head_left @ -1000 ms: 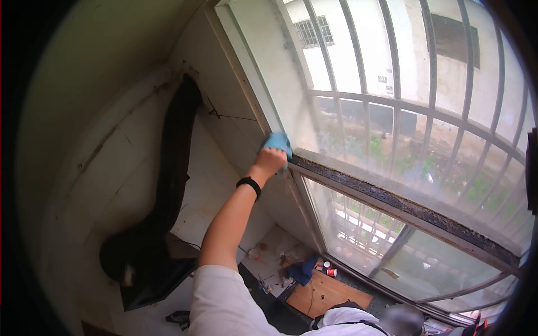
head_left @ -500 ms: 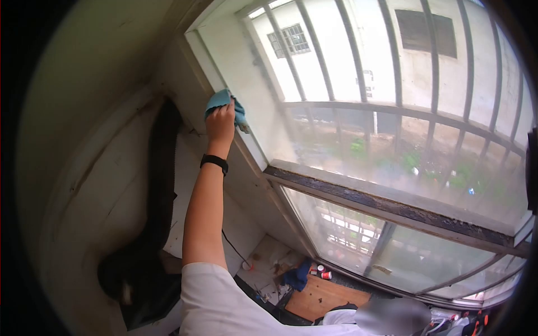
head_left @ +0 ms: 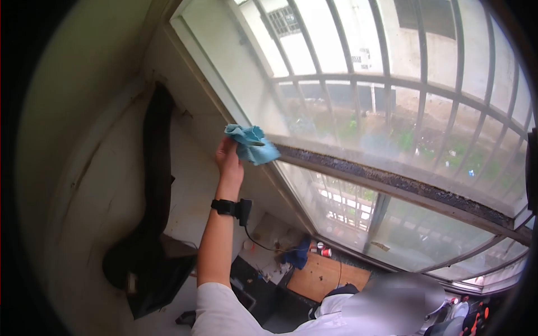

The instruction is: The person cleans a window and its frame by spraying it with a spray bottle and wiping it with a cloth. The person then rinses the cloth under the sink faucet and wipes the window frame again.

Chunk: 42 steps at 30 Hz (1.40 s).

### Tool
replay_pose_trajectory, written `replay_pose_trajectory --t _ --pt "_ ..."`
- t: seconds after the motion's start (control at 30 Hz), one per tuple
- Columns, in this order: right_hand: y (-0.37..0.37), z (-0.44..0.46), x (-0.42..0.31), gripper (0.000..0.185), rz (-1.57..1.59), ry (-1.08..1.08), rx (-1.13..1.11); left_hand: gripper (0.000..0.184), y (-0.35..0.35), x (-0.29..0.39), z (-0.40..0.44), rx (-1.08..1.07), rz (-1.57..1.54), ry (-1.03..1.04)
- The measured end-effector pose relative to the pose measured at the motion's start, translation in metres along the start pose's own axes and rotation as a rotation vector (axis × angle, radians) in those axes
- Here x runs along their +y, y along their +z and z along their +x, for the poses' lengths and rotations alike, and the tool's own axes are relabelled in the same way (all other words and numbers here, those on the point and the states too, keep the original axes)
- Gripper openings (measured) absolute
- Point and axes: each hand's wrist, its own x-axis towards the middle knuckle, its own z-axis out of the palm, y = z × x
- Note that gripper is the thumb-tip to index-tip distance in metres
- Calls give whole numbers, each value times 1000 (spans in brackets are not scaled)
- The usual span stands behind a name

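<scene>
My left hand (head_left: 228, 159) reaches up from a white sleeve, with a black band and a small box on the wrist. Its fingers are closed on a light blue cloth (head_left: 255, 147), which hangs crumpled to the right of them. Behind the cloth is the corner where the upright side of the window frame (head_left: 210, 92) meets the dark, dirty crossbar (head_left: 386, 179). Whether the cloth presses on the frame I cannot tell. My right hand is out of view.
Metal bars (head_left: 386, 61) stand beyond the glass. A dark curved pipe (head_left: 157, 162) runs down the left wall. Below lie a wooden board (head_left: 325, 277), a dark blue cloth (head_left: 297, 255) and small red-and-white containers (head_left: 325, 252). A blurred patch (head_left: 392, 302) covers the bottom right.
My left hand has moved with the light blue cloth down the side frame to the crossbar corner. The wrist has turned, bringing the small box into sight. The view has shifted slightly.
</scene>
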Motion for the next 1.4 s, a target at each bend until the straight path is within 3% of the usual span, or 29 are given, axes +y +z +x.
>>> replay_pose_trajectory --t 0.03,0.07,0.13,0.27,0.33,0.5,0.57,0.6,0.67,0.73,0.8,0.87,0.93,1.0,1.07,1.27,1.4 --pt "-12 3 -2 45 -5 1 13 28 -10 -4 -21 -82 -135 -124" --pt "-22 7 -2 45 -8 -3 26 23 -7 -2 -43 6 -173 -260" --pt "-41 16 -2 46 -6 -5 43 21 -19 -6 -79 -291 -302 -334" --pt "-72 44 -1 47 11 -23 38 22 2 -8 -162 -272 -60 -345" --pt "-81 55 3 47 10 -21 10 25 0 -11 -192 -312 -333 -508" --pt "-55 41 1 45 -51 74 -72 34 -50 -46 -255 -395 -451 -633" --pt "-51 40 5 46 -103 59 -84 37 -93 -73 -284 -425 423 -314" --pt "-51 38 8 46 -134 49 -87 37 -87 -70 -288 -437 419 -328" --pt "-61 48 15 47 -137 74 -178 42 -62 -63 -291 -114 -315 -827" --pt "-65 47 21 48 -176 4 -184 45 -72 -75 -297 -112 -318 -900" --pt "-70 41 19 47 -181 31 -239 46 -104 -92 -302 -288 365 -681" --pt "-59 25 9 47 -177 5 -176 45 -63 -45 -315 -125 -37 -867" --pt "-64 21 0 46 -195 4 -167 42 -17 -42 -315 -376 62 -710" --pt "-60 8 -15 45 -228 -124 -185 33 50 -69 -290 -537 81 -751" --pt "-54 -7 -36 44 -166 -153 -254 25 80 -85 -297 -602 227 -713" --pt "-49 -41 -74 46 7 -342 -130 29 115 -150 -328 -746 300 -688" --pt "-54 -70 -111 48 19 -435 -50 27 146 -150 -341 -886 291 -716"
